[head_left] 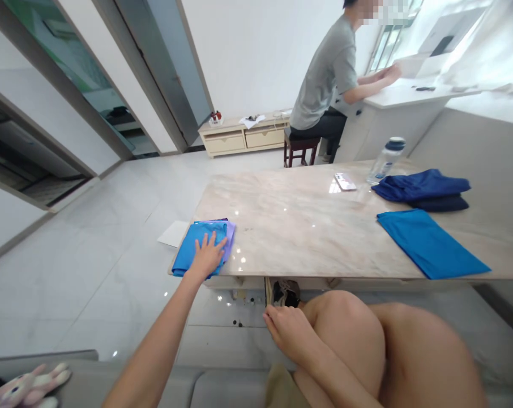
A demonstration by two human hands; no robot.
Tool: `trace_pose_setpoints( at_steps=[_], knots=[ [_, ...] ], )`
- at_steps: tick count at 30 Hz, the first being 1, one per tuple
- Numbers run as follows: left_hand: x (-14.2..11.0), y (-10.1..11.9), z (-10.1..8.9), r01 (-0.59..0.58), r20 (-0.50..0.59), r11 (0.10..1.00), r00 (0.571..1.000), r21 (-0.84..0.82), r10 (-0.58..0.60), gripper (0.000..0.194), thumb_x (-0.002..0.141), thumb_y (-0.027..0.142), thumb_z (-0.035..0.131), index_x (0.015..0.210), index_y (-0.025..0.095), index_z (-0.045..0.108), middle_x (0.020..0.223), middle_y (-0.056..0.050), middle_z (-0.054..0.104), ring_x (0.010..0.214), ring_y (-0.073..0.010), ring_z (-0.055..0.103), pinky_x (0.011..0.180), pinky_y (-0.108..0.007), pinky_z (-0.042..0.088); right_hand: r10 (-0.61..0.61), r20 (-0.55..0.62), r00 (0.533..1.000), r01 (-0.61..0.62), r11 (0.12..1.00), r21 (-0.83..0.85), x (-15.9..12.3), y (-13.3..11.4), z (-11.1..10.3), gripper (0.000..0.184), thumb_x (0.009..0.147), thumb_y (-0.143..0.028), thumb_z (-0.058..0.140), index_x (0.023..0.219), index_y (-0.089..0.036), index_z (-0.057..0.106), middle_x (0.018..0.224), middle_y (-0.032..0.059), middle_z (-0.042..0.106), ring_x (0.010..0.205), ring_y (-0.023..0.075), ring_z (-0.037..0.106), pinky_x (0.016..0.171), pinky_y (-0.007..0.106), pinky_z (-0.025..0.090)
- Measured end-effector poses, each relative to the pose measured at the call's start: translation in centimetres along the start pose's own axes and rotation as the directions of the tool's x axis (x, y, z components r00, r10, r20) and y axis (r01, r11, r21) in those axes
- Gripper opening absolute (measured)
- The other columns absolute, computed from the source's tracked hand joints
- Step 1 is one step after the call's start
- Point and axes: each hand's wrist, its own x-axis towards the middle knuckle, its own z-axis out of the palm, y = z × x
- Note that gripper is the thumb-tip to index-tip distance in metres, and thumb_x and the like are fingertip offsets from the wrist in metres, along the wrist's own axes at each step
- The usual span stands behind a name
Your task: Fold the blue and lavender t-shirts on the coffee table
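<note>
My left hand [208,255] rests flat with fingers spread on a folded bright blue cloth [184,258] at the table's left end. Lilac cloth [231,231] sticks out from under the blue one, with a dark purple edge behind. My right hand [288,331] hangs beside my knee, below the table's front edge, its fingers curled in and nothing visible in them. Over on the right of the marble table [277,226] lies another folded blue cloth [430,243]. Behind it is a crumpled navy cloth [422,187].
A water bottle [386,161] and a phone [345,182] stand toward the table's far side. A person [324,73] sits on a stool beyond, at a white counter [409,93]. My knees [345,334] are close to the table's front edge. A plush toy [31,388] lies on the grey sofa.
</note>
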Motion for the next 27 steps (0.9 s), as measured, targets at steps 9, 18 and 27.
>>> trace_pose_setpoints(
  at_steps=[9, 18, 27],
  knots=[
    [-19.8, 23.7, 7.5, -0.269, -0.109, 0.853, 0.963, -0.447, 0.247, 0.06, 0.114, 0.031, 0.038, 0.171, 0.019, 0.049, 0.172, -0.015, 0.054, 0.157, -0.0237, 0.056, 0.126, -0.04, 0.05, -0.038, -0.504, 0.863, 0.038, 0.999, -0.011, -9.9, 8.1, -6.7, 0.046, 0.112, -0.033, 0.04, 0.149, -0.028, 0.068, 0.157, 0.0111, 0.066, 0.149, 0.0324, 0.06, 0.125, 0.058, 0.05],
    [-23.6, 31.4, 8.8, -0.44, -0.454, 0.897, 0.81, -0.048, 0.372, 0.092, 0.104, 0.028, 0.057, 0.183, 0.019, 0.011, 0.173, -0.022, 0.049, 0.153, -0.038, 0.056, 0.115, -0.051, 0.057, 0.297, -0.796, 0.527, -0.464, 0.886, 0.023, -19.0, 19.3, -10.4, 0.059, 0.114, -0.044, 0.039, 0.165, -0.016, 0.05, 0.168, 0.0223, 0.053, 0.157, 0.0369, 0.049, 0.129, 0.063, 0.042],
    [-22.6, 30.3, 9.4, -0.436, -0.474, 0.895, 0.809, -0.089, 0.347, 0.091, 0.104, 0.032, 0.054, 0.183, 0.025, 0.01, 0.17, -0.019, 0.054, 0.144, -0.0374, 0.063, 0.108, -0.051, 0.061, 0.449, -0.695, 0.562, -0.643, 0.766, -0.025, -16.2, 21.0, -5.5, 0.07, 0.108, -0.044, 0.05, 0.169, -0.01, 0.044, 0.173, 0.0257, 0.046, 0.161, 0.0428, 0.042, 0.13, 0.06, 0.04]
  ],
)
